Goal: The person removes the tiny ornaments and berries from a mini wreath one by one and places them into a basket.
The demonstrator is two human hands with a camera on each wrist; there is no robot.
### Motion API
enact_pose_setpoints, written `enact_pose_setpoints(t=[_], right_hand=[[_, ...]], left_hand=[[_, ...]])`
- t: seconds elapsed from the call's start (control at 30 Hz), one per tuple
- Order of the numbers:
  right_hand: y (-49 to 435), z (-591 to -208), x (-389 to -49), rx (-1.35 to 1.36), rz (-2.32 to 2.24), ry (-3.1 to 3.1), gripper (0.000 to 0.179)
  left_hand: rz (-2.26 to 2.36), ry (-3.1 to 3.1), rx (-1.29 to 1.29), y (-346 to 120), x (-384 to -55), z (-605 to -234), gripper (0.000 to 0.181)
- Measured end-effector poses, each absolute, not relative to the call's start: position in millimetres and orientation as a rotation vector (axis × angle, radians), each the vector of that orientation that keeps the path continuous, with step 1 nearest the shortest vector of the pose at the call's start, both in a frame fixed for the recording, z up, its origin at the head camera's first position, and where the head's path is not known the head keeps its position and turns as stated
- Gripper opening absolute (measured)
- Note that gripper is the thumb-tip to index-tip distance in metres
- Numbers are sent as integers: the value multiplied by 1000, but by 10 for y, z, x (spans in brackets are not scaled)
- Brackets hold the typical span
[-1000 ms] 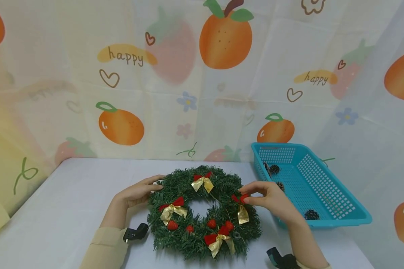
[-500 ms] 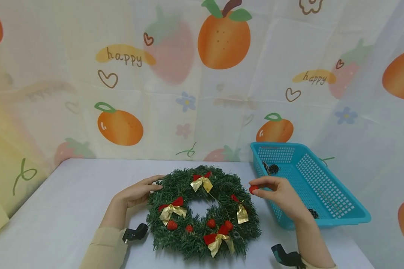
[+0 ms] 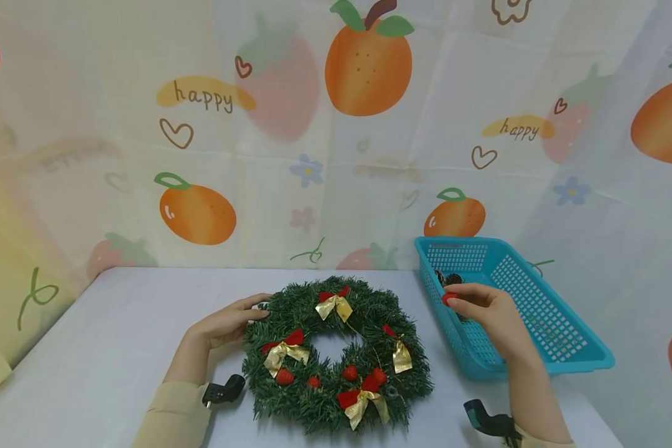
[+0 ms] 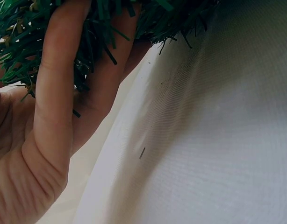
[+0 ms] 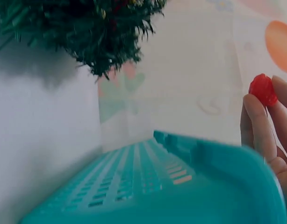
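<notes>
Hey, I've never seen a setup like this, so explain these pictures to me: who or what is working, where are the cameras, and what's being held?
There is no robot here, just a person's two bare hands. The wide view comes from a camera worn on the head, looking forward and down. The two close-ups come from cameras worn on the wrists, each watching that hand's work. On the white table lies a green Christmas wreath with red-and-gold bows and red berry ornaments. Beside it stands a turquoise plastic basket with pine cones inside. The left hand holds the wreath's left edge, while the right hand pinches a single red berry by the basket.
</notes>
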State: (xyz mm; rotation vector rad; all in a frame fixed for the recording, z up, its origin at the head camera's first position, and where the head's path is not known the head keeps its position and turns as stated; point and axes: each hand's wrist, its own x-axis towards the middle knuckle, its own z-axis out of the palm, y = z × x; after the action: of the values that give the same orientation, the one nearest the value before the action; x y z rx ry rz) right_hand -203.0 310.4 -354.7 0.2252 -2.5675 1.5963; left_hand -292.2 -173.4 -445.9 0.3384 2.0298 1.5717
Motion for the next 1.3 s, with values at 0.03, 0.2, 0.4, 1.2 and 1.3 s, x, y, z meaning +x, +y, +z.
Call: enact_pose_setpoints(t=[0.03, 0.2, 0.4, 1.2, 1.3], right_hand=[[3131, -3546, -2029, 219, 1593, -2558, 40], [3268, -3561, -2031, 173, 1560, -2558, 40], [3400, -3592, -2059, 102, 1595, -2558, 42], [3702, -3716, -2132, -29, 1742, -2540, 28], [3724, -3726, -2134, -48, 1793, -2518, 22]], left_hand=[[1574, 2027, 338, -1732, -2921, -4459, 68], [1598, 2007, 336, -1724, -2912, -4457, 67], [1593, 2012, 336, -1721, -2910, -4455, 68], [1603, 1993, 316, -1722, -2906, -4461, 69], [1608, 1986, 320, -1721, -2908, -4464, 68]])
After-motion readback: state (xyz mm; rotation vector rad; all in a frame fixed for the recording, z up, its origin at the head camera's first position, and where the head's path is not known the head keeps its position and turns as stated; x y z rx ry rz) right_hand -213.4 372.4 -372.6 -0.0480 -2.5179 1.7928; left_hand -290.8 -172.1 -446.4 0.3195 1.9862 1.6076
